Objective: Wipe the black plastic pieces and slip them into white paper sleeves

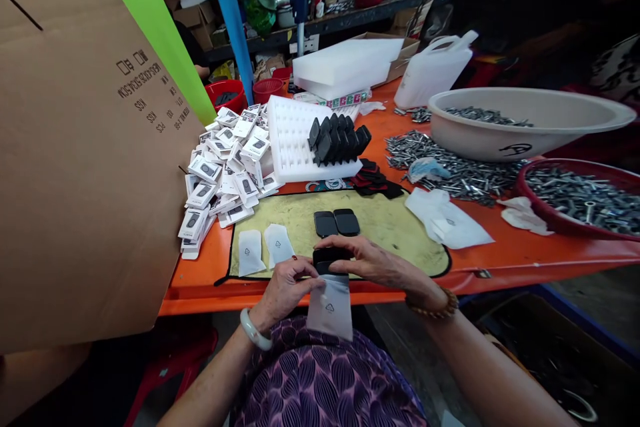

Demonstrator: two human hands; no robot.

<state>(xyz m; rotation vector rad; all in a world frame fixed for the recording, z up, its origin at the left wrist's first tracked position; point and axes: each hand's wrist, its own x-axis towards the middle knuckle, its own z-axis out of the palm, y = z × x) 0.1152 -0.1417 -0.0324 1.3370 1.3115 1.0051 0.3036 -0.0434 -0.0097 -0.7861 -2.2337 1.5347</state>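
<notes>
My left hand (290, 285) pinches the open edge of a small frosted plastic bag (330, 310) marked with a recycling triangle. Fingers of my right hand (370, 260) are closed on a flat black rounded device (325, 257), its lower end at the bag's mouth. How far it reaches inside is hard to see. Just beyond, a pair of similar black devices (346, 221) lies on the yellow mat (390, 240). To the left on the mat are two more frosted bags (250, 252), lying flat.
Left of the mat rises a pile of small white boxes (245, 147) beside a large cardboard carton (75, 180). Behind, a white foam tray (290, 140) bears several black pieces (337, 140). Metal parts (450, 167) are heaped at right near a white basin (530, 137) and a red basin (545, 213).
</notes>
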